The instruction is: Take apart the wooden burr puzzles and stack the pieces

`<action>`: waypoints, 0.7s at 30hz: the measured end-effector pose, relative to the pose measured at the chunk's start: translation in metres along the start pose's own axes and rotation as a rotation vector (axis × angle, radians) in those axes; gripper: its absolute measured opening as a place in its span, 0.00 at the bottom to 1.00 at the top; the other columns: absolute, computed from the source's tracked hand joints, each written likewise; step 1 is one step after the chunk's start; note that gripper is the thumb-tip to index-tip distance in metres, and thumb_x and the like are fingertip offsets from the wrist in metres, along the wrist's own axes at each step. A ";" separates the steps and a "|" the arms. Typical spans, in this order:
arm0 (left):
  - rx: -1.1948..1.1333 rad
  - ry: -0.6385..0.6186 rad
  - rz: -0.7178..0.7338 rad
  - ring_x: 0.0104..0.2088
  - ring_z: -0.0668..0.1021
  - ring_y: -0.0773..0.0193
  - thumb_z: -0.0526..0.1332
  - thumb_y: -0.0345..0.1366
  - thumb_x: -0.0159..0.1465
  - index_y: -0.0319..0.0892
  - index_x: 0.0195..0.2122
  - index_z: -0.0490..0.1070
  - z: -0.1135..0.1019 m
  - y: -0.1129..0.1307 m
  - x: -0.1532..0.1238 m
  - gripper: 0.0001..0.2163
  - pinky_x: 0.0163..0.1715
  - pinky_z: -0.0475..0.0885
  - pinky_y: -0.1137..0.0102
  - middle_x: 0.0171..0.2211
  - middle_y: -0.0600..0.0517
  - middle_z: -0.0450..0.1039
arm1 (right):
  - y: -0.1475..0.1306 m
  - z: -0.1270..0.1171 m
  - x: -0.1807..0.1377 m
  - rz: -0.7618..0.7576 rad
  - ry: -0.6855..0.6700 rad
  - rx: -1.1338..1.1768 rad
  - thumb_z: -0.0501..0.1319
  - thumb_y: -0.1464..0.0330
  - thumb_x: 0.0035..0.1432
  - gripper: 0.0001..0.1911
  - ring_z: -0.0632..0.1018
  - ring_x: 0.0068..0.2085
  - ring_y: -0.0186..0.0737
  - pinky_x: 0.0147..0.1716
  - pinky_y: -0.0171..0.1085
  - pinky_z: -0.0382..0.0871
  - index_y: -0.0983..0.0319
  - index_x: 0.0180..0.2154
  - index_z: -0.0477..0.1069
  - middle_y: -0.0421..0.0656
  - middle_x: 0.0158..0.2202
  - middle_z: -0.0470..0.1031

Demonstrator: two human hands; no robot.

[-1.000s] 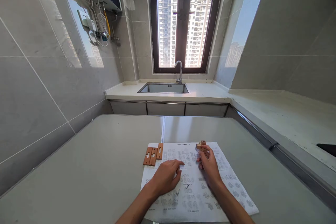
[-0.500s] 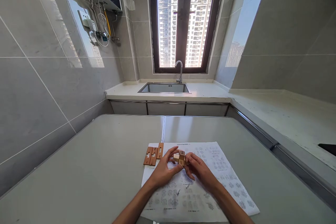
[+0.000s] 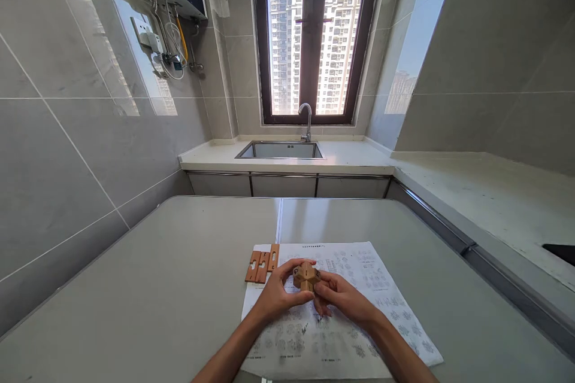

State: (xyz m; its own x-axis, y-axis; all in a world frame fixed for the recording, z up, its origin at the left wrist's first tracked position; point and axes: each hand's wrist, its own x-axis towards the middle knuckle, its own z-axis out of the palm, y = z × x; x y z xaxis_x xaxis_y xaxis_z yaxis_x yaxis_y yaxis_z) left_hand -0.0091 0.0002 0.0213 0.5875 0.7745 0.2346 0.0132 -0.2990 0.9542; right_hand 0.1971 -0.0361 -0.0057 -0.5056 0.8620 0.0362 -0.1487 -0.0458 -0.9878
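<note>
Between my two hands is a small wooden puzzle, its blocks fitted together and marked with dark signs on some faces. My left hand holds it from the left, thumb low in front and fingers curled behind. From the right, my right hand grips its side with thumb and fingertips. Both hands are just above a printed instruction sheet with rows of small diagrams. Beyond my left hand lie several flat wooden pieces with cut-out slots, side by side on the sheet's upper left corner.
The sheet lies on a pale table with a seam down its far half. Behind the table are a white counter, a sink and a tap under a window. Another counter runs along the right.
The wooden puzzle has been turned, so other faces now show, with a corner-like side toward me. My right hand has closed in on its right side. The flat pieces stay put.
</note>
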 end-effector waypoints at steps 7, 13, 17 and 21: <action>-0.024 -0.059 -0.056 0.54 0.78 0.49 0.72 0.35 0.55 0.44 0.54 0.75 0.001 0.002 -0.001 0.24 0.58 0.71 0.59 0.54 0.46 0.79 | 0.000 0.003 0.001 0.052 -0.015 -0.106 0.66 0.47 0.59 0.25 0.71 0.23 0.34 0.25 0.33 0.63 0.63 0.41 0.78 0.37 0.22 0.70; 0.000 -0.058 -0.061 0.54 0.79 0.49 0.73 0.38 0.55 0.43 0.55 0.74 0.000 0.001 0.000 0.26 0.58 0.71 0.59 0.53 0.46 0.79 | -0.003 0.005 0.000 -0.003 0.038 -0.110 0.68 0.50 0.58 0.22 0.66 0.24 0.32 0.27 0.34 0.63 0.63 0.35 0.78 0.35 0.22 0.65; 0.010 -0.035 -0.046 0.54 0.79 0.49 0.73 0.41 0.55 0.43 0.53 0.75 0.000 0.002 -0.001 0.25 0.58 0.71 0.59 0.53 0.46 0.79 | -0.003 0.007 0.001 -0.014 0.053 -0.104 0.68 0.50 0.58 0.21 0.65 0.24 0.32 0.26 0.34 0.62 0.63 0.36 0.78 0.36 0.24 0.65; 0.051 0.026 -0.058 0.53 0.78 0.50 0.72 0.39 0.56 0.42 0.54 0.75 0.001 0.002 -0.001 0.23 0.56 0.72 0.60 0.53 0.46 0.79 | -0.001 0.007 0.002 -0.023 0.077 -0.131 0.64 0.49 0.62 0.22 0.66 0.25 0.33 0.27 0.34 0.62 0.62 0.38 0.75 0.35 0.23 0.66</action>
State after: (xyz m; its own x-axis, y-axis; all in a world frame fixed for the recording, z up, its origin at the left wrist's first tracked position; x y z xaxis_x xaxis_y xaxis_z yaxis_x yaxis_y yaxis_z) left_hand -0.0087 -0.0010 0.0225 0.5632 0.8053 0.1850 0.0877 -0.2809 0.9557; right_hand 0.1908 -0.0381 -0.0038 -0.4362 0.8984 0.0523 -0.0450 0.0363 -0.9983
